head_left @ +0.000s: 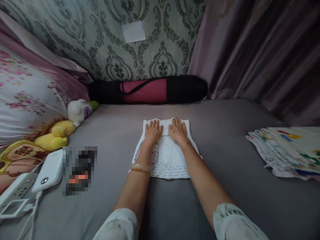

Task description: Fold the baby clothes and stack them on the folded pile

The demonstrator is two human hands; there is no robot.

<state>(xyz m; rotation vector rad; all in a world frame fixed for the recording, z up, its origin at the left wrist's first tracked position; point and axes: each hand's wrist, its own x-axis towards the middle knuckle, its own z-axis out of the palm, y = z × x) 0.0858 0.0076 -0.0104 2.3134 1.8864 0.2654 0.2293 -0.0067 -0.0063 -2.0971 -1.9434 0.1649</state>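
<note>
A white cloth item (170,156) with small printed text and a line drawing lies flat on the grey bed sheet (220,133). Its far edge is folded over into a band. My left hand (153,130) rests palm down on the left part of that band, fingers spread and pointing away from me. On the right part, my right hand (178,130) presses flat in the same way, its fingers apart. A gap of cloth shows between the two hands. Neither hand grips anything.
Stacked printed cloths (287,151) lie at the right. A black and red long bag (147,90) rests along the wall. At the left are plush toys (77,111), a floral pillow (25,96), a white power bank (50,171), a power strip (18,190) with cables and a pixelated object (80,171).
</note>
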